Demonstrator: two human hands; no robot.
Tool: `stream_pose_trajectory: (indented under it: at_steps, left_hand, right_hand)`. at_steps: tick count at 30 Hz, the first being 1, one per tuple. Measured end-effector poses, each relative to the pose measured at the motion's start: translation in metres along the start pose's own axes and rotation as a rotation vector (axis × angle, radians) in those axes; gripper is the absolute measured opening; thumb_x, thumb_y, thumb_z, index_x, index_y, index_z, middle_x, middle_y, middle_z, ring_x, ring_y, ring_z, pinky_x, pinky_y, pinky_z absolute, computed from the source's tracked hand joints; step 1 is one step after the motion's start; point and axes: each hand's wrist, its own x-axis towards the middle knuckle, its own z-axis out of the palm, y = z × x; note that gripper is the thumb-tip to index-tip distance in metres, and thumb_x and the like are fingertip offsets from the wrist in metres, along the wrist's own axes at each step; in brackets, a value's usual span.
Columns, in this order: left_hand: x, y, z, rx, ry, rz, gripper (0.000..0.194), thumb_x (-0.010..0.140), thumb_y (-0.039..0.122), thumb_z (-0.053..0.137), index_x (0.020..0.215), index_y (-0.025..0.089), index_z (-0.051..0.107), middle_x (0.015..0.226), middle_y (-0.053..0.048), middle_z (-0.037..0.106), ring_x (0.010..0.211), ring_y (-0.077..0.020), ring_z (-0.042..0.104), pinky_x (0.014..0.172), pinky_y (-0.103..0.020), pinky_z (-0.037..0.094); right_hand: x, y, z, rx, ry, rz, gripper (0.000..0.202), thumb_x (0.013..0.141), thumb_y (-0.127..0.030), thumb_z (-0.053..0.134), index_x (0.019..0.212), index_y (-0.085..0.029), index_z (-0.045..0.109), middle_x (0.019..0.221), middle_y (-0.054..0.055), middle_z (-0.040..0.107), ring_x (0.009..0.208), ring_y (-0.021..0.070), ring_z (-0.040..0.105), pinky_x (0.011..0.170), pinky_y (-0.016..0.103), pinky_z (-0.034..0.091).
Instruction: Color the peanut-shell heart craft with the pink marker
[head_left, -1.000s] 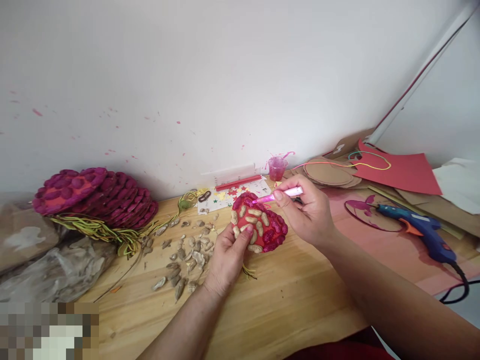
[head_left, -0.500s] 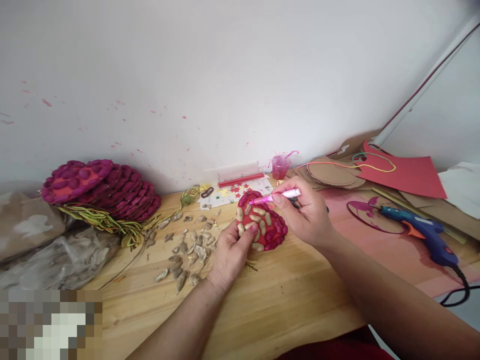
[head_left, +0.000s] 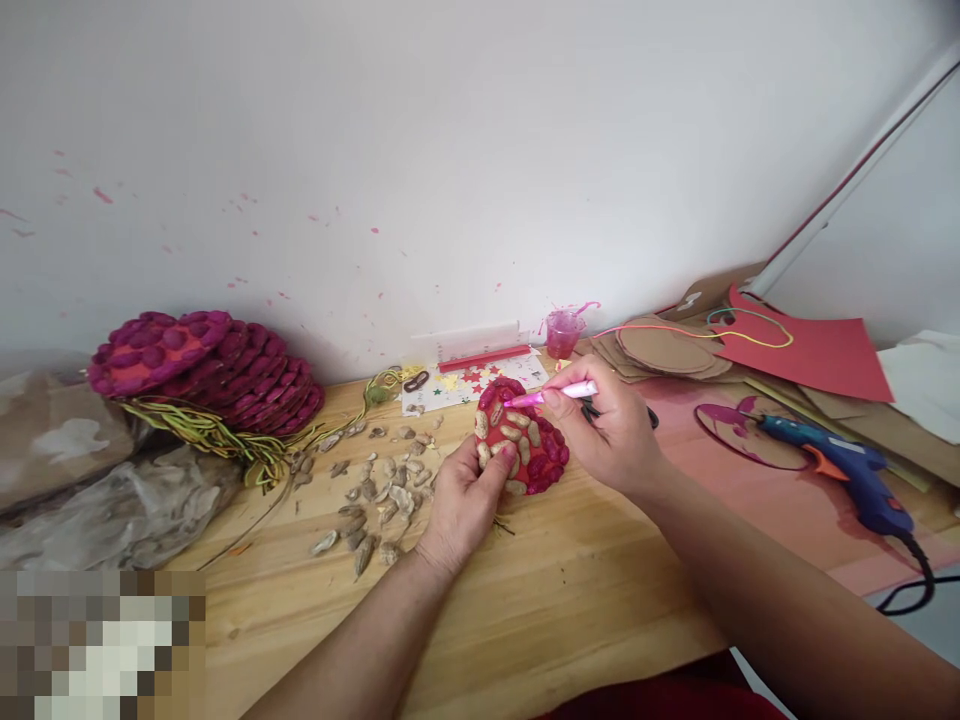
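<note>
Tilted up above the wooden table is a red disc (head_left: pixel 545 462) with peanut shells stuck on it, some painted magenta and others bare tan. My left hand (head_left: pixel 469 490) grips its near left edge, thumb on the front and the other fingers hidden behind. Between the thumb and fingers of my right hand (head_left: pixel 607 430) is a paintbrush (head_left: pixel 577 391) with a white handle smeared pink. Its tip touches the shells near the disc's upper part. Behind the right hand stands a clear cup (head_left: pixel 564 335) stained with magenta paint.
Loose peanut shells (head_left: pixel 390 490) lie left of my hands. A stack of magenta discs (head_left: pixel 210 365) with yellow-green strings stands by a plastic bag (head_left: pixel 142 510). Paper stars (head_left: pixel 474 378) lie at the back. A blue glue gun (head_left: pixel 847 465), cardboard circles (head_left: pixel 664 348) and red paper (head_left: pixel 814 355) lie right.
The brush tip has shifted slightly right and down across the disc's upper shells. The left hand keeps its grip, and the disc has turned a little. The camera view has moved slightly.
</note>
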Motion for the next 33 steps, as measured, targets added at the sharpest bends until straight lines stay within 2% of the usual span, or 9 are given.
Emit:
stream_pose_trajectory:
  at_steps: [2, 7, 12, 17, 19, 22, 25, 28, 33]
  left_hand:
    - [0.000, -0.001, 0.000, 0.015, 0.001, 0.005, 0.039, 0.087, 0.054, 0.070, 0.099, 0.017, 0.069, 0.093, -0.007, 0.075, 0.088, -0.0230, 0.067, 0.085, -0.034, 0.054]
    - [0.001, -0.002, -0.001, 0.061, -0.003, 0.030, 0.037, 0.088, 0.054, 0.068, 0.096, 0.017, 0.068, 0.092, -0.007, 0.075, 0.088, -0.0235, 0.067, 0.083, -0.034, 0.054]
    - [0.000, -0.004, -0.001, 0.078, 0.001, 0.037, 0.038, 0.090, 0.054, 0.067, 0.099, 0.017, 0.068, 0.091, -0.007, 0.075, 0.088, -0.0233, 0.068, 0.083, -0.034, 0.054]
    - [0.000, -0.004, -0.001, 0.061, -0.008, 0.033, 0.038, 0.089, 0.053, 0.068, 0.099, 0.017, 0.069, 0.095, -0.007, 0.076, 0.088, -0.0229, 0.068, 0.084, -0.034, 0.055]
    - [0.000, -0.004, -0.001, 0.054, -0.009, 0.029, 0.038, 0.089, 0.054, 0.068, 0.099, 0.017, 0.069, 0.096, -0.008, 0.076, 0.088, -0.0229, 0.068, 0.084, -0.034, 0.055]
    - [0.001, -0.004, 0.000, 0.053, -0.006, 0.024, 0.039, 0.089, 0.054, 0.068, 0.099, 0.017, 0.069, 0.093, -0.007, 0.076, 0.087, -0.0234, 0.069, 0.084, -0.034, 0.055]
    - [0.001, -0.003, 0.000, 0.059, -0.007, 0.030, 0.039, 0.089, 0.055, 0.068, 0.100, 0.017, 0.069, 0.093, -0.007, 0.076, 0.088, -0.0238, 0.069, 0.084, -0.035, 0.055]
    - [0.001, -0.003, 0.000, 0.065, -0.005, 0.033, 0.039, 0.089, 0.054, 0.067, 0.101, 0.017, 0.069, 0.095, -0.007, 0.076, 0.088, -0.0232, 0.068, 0.084, -0.034, 0.055]
    - [0.001, -0.002, 0.000, 0.074, -0.003, 0.037, 0.038, 0.089, 0.054, 0.067, 0.099, 0.018, 0.069, 0.093, -0.007, 0.075, 0.086, -0.0227, 0.068, 0.081, -0.033, 0.055]
  right_hand:
    - [0.001, 0.000, 0.000, 0.034, 0.026, 0.027, 0.008, 0.098, -0.025, 0.061, 0.092, -0.022, 0.057, 0.085, 0.001, 0.067, 0.079, 0.0167, 0.063, 0.073, 0.031, 0.047]
    - [0.000, -0.001, 0.001, 0.101, -0.067, 0.140, 0.010, 0.098, -0.028, 0.061, 0.091, -0.022, 0.058, 0.084, 0.001, 0.069, 0.076, 0.0161, 0.064, 0.069, 0.030, 0.048]
    - [-0.001, 0.005, 0.002, 0.087, 0.038, 0.209, 0.013, 0.098, -0.035, 0.062, 0.095, -0.024, 0.057, 0.082, 0.000, 0.069, 0.070, 0.0153, 0.064, 0.061, 0.027, 0.046]
    - [-0.001, 0.007, 0.003, 0.136, -0.040, 0.195, 0.015, 0.099, -0.035, 0.061, 0.091, -0.023, 0.056, 0.079, -0.001, 0.068, 0.074, 0.0156, 0.065, 0.071, 0.029, 0.049]
    - [-0.001, 0.008, 0.003, 0.095, -0.012, 0.206, 0.016, 0.098, -0.036, 0.062, 0.092, -0.023, 0.056, 0.079, 0.000, 0.069, 0.075, 0.0161, 0.065, 0.072, 0.029, 0.049]
    - [-0.001, 0.008, 0.004, 0.117, 0.055, 0.251, 0.019, 0.098, -0.040, 0.064, 0.093, -0.023, 0.055, 0.082, 0.000, 0.069, 0.073, 0.0160, 0.065, 0.067, 0.029, 0.049]
    - [-0.002, 0.007, 0.005, 0.227, -0.015, 0.296, 0.024, 0.098, -0.046, 0.062, 0.091, -0.024, 0.054, 0.073, -0.002, 0.064, 0.061, 0.0147, 0.059, 0.057, 0.027, 0.045]
    - [-0.003, 0.007, 0.007, 0.225, -0.050, 0.328, 0.026, 0.098, -0.048, 0.061, 0.091, -0.024, 0.054, 0.069, -0.003, 0.062, 0.055, 0.0135, 0.054, 0.051, 0.026, 0.041]
    - [-0.002, 0.011, 0.007, 0.226, 0.057, 0.279, 0.022, 0.099, -0.045, 0.061, 0.094, -0.024, 0.056, 0.075, -0.001, 0.064, 0.067, 0.0151, 0.062, 0.063, 0.028, 0.049]
